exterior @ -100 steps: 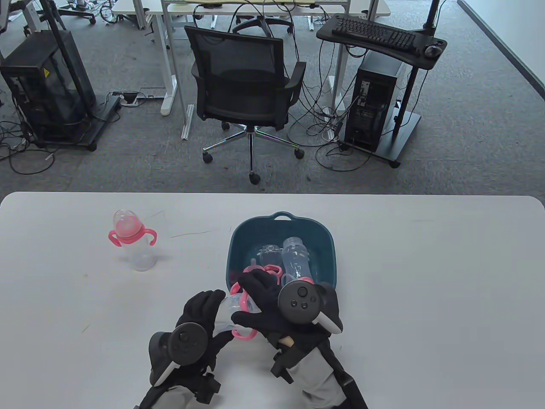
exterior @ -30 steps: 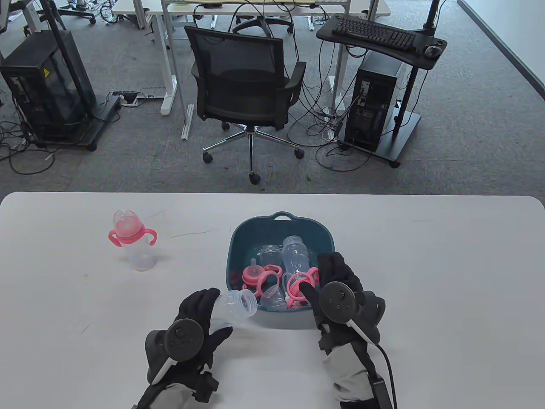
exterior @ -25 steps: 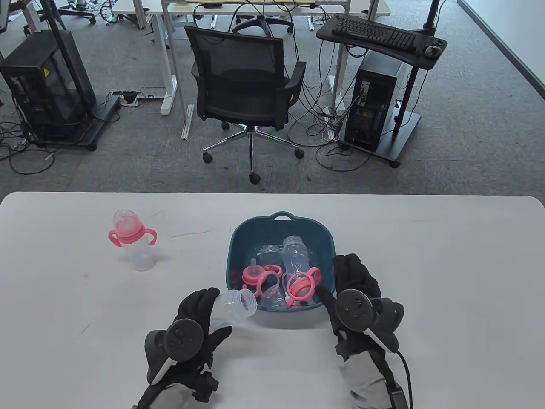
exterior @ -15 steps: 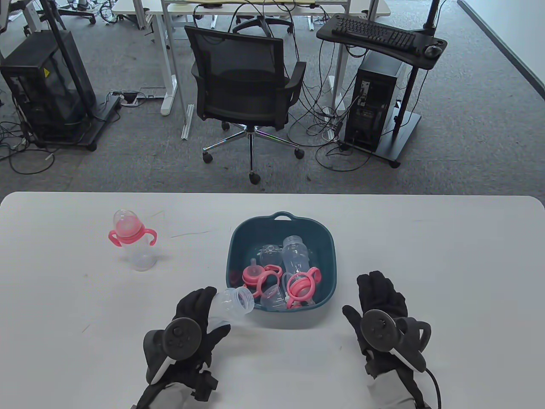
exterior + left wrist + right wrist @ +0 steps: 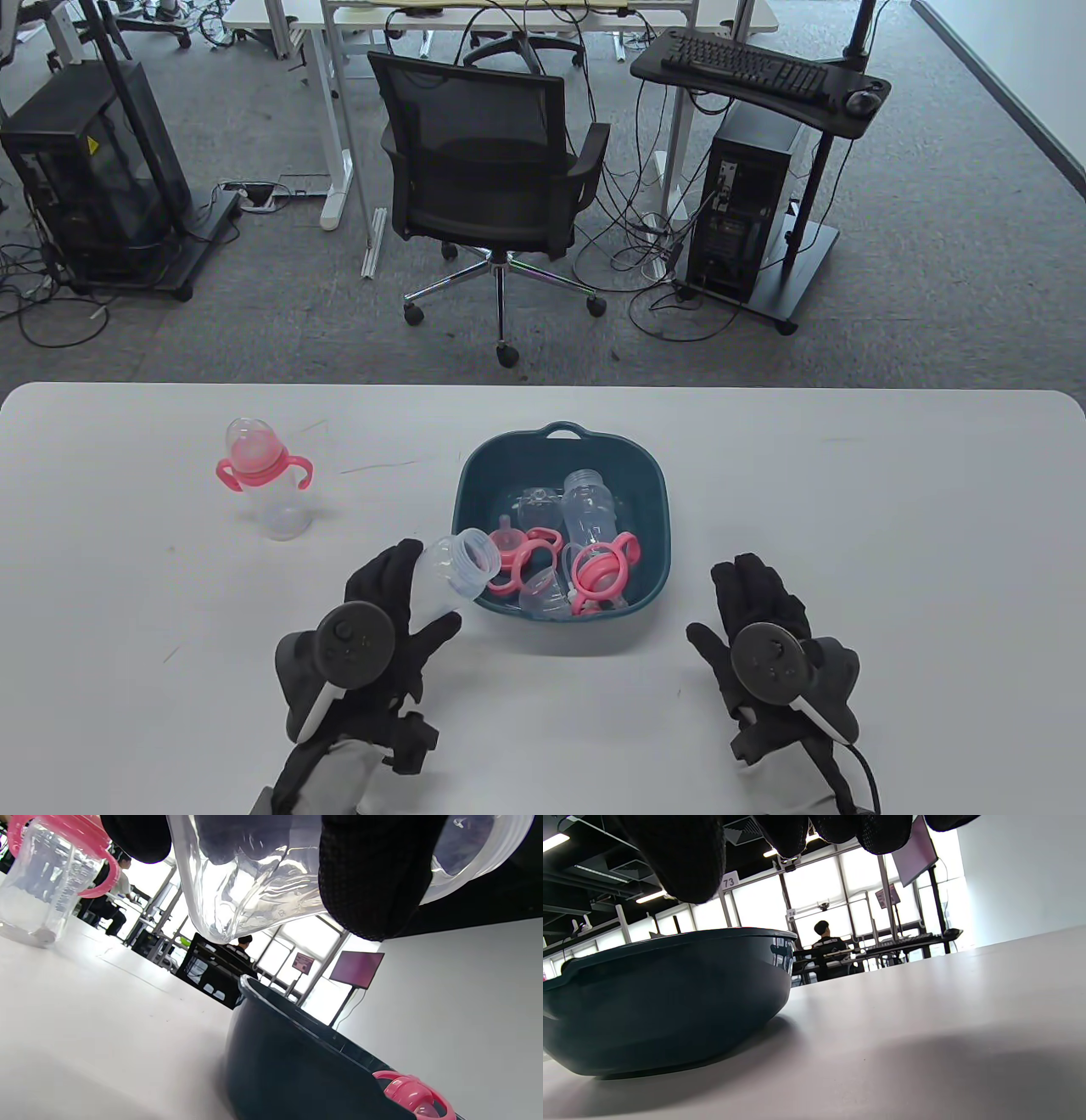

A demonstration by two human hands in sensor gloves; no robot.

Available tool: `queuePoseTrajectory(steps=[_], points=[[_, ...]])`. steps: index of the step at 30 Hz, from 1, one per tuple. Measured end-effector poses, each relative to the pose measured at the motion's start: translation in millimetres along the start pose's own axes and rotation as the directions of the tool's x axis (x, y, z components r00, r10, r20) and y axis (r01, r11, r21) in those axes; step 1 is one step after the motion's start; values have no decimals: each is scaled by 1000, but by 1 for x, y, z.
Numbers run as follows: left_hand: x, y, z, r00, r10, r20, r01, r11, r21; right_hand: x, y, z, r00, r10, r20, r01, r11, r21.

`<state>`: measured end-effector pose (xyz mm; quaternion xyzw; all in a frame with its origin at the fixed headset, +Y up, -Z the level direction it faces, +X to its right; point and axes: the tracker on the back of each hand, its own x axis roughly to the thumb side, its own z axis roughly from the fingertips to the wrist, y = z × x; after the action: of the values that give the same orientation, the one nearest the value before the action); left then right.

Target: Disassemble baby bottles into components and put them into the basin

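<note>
My left hand (image 5: 392, 613) grips a clear, capless bottle body (image 5: 450, 577), lifted with its open mouth over the near-left rim of the dark teal basin (image 5: 562, 439). The left wrist view shows that bottle body (image 5: 250, 887) between my fingers (image 5: 373, 878), just above the basin wall (image 5: 288, 1069). Inside the basin lie pink handle rings (image 5: 601, 570), a pink collar with teat (image 5: 507, 547) and another clear bottle body (image 5: 589, 509). My right hand (image 5: 755, 607) rests flat and empty on the table, right of the basin (image 5: 666, 993). One assembled bottle (image 5: 263, 477) with pink handles stands at the left.
The white table (image 5: 891, 526) stretches wide to the right and behind the basin. Past its far edge stand an office chair (image 5: 488, 178), desks and a computer cart (image 5: 764, 178) on the carpet.
My right hand let go of a pink handle ring in the basin and drew back to the table on the right. My left hand raised the clear bottle body toward the basin rim.
</note>
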<state>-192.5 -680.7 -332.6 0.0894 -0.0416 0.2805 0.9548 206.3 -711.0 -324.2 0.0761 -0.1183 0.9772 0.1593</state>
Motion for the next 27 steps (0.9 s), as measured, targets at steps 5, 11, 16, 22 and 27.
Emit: queuePoseTrajectory(steps=[5,11,16,22,27], points=[[49,-4,-45,991,-128,29,130,989,-71,6,-1,2,1000,-16,25,16,1000,4],[82,-25,-87,964,-267,-4,264,956,-130,5,-1,3,999,-48,15,48,999,15],[89,-47,-115,944,-325,-60,308,931,-197,3,-2,3,998,-63,9,63,998,14],[93,-63,-140,916,-384,-111,346,901,-263,-2,-3,3,997,-83,-6,83,996,15],[92,-72,-153,897,-426,-122,382,883,-274,-4,-3,2,996,-93,-14,94,995,16]])
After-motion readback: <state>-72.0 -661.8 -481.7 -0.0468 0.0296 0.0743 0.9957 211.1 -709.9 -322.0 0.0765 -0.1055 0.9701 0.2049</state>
